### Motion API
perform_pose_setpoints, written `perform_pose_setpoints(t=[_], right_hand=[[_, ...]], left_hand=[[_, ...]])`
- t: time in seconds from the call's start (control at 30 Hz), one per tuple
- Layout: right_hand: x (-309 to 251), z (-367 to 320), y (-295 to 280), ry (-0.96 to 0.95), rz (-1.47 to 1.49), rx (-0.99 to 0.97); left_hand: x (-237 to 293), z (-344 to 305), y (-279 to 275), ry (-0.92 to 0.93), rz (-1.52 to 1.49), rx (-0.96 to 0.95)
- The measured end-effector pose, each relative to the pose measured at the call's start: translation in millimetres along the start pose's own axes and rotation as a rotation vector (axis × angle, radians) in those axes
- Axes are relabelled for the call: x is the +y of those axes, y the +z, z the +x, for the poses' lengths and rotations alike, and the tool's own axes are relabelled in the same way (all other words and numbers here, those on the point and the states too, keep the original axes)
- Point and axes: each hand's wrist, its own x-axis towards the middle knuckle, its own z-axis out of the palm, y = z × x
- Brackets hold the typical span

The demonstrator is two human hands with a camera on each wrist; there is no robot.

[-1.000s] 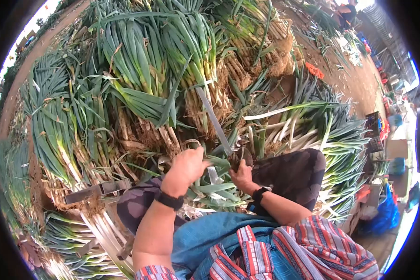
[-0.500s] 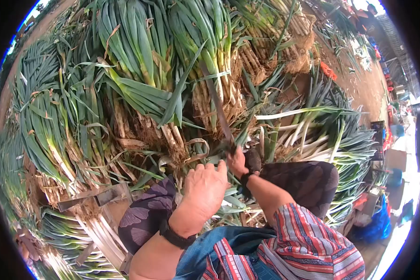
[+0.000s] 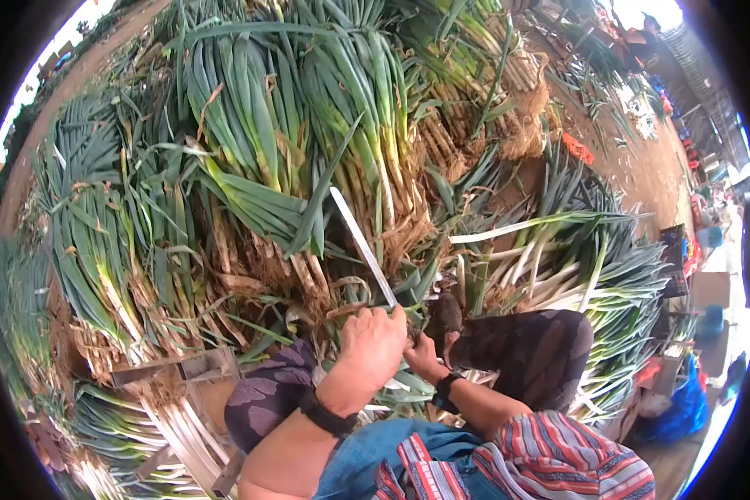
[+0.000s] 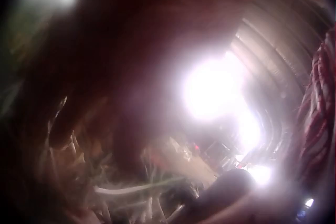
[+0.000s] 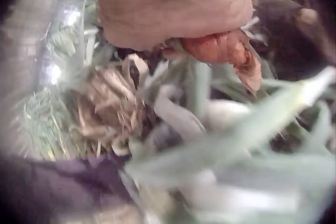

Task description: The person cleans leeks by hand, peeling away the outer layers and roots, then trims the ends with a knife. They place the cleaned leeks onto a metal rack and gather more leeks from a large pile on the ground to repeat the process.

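In the head view, a long pale flat strip point(image 3: 363, 245) slants up and left in front of the leek bundles point(image 3: 371, 142). Its lower end disappears at the fingertips of my left hand point(image 3: 371, 346), which is seen from the back with its grip hidden. My right hand point(image 3: 425, 360) is close beside it, fingers curled round the strip's lower end, partly covered. The left wrist view is dark and blurred. Leek leaves point(image 5: 210, 145) lie under my right hand point(image 5: 173, 8) in the right wrist view.
Leeks with pale stems point(image 3: 550, 250) lie at the right, others point(image 3: 183, 417) at lower left by a metal frame point(image 3: 175, 371). My knees point(image 3: 517, 350) flank the hands. Blue plastic point(image 3: 683, 400) and cartons stand at far right.
My left hand has moved right, up against my right hand. The strip's upper end has swung left from the tied bundle, and its lower end is now behind my left fingertips.
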Motion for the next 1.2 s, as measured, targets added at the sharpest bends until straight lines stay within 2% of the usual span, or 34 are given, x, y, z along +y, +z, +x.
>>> perform_pose_setpoints(t=[0.07,0.1,0.13,0.17,0.2,0.23,0.4,0.47,0.53,0.63,0.7,0.73,0.8,0.87,0.93,0.97,1.03,1.1,1.13,1.17,1.2], right_hand=[[-15,20,-1,-0.102,0.013,-0.003],[-29,40,0,-0.352,0.066,0.108],[-48,66,-8,-0.47,-0.104,0.014],[-73,91,-8,-0.372,0.159,0.073],[-93,115,-19,-0.606,-0.15,0.08],[-113,137,-24,-0.615,-0.184,0.115],[-198,223,-40,-0.349,-0.38,0.345],[-223,232,-54,-0.26,-0.42,0.209],[-241,238,-68,-0.179,-0.387,0.201],[-278,229,-101,-0.057,-0.504,0.094],[-287,241,-121,-0.092,-0.579,0.021],[-300,240,-129,-0.275,-0.788,-0.059],[-330,253,-129,-0.013,-0.522,-0.084],[-346,265,-120,-0.075,-0.526,-0.166],[-334,294,-104,-0.097,-0.536,-0.197],[-325,302,-91,-0.249,-0.604,-0.092],[-322,322,-60,-0.101,-0.443,0.07],[-319,341,-49,-0.497,-0.457,0.064],[-335,336,-51,-0.061,0.003,-0.161],[-348,328,-43,-0.051,0.035,-0.086],[-345,326,-44,-0.052,0.116,-0.107]], left_hand=[[5,-3,2,0.02,0.044,0.021],[5,-4,-2,0.044,-0.006,-0.027],[7,-3,0,0.024,0.006,-0.051],[8,-3,-1,0.027,0.0,-0.074],[8,-1,-4,0.023,-0.011,-0.098],[8,1,-6,0.023,-0.004,-0.083],[6,15,-11,0.041,-0.01,-0.054],[3,19,-14,0.047,-0.025,-0.05],[-3,23,-18,0.047,-0.046,-0.062],[-12,29,-23,0.081,-0.023,-0.006],[-14,30,-26,0.119,-0.004,0.027],[-15,30,-27,0.141,0.003,0.043],[-18,33,-30,0.174,-0.014,0.054],[-21,31,-27,0.187,-0.062,0.036],[-23,27,-27,0.179,-0.072,0.03],[-25,24,-28,0.17,-0.081,0.036],[-29,22,-23,0.157,-0.102,0.082],[-29,21,-20,0.117,-0.098,0.043],[-27,19,-19,0.098,-0.095,0.019],[-25,20,-18,0.092,-0.063,0.004],[-23,19,-19,0.091,-0.082,-0.015]])
